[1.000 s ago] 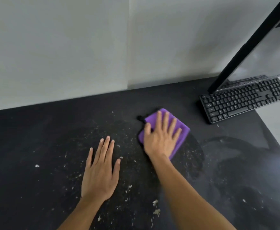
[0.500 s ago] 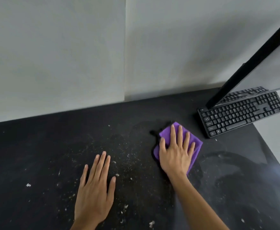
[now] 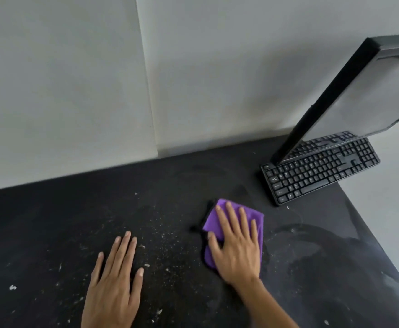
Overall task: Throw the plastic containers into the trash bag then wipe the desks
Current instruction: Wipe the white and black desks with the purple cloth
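Head view: crumb-speckled black desk (image 3: 51,233); right hand (image 3: 237,247) flat on folded purple cloth (image 3: 256,216), left hand (image 3: 115,282) flat, empty.

Purple cloth (image 3: 238,215), crumb-speckled black desk (image 3: 75,221)

Right hand (image 3: 237,249) presses purple cloth (image 3: 253,216) on desk (image 3: 51,228).

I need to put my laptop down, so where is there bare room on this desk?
Bare desk lies between the wall and the left hand, though crumb-strewn. Some more lies between the purple cloth and the wall. The right corner is crowded by the keyboard and monitor.
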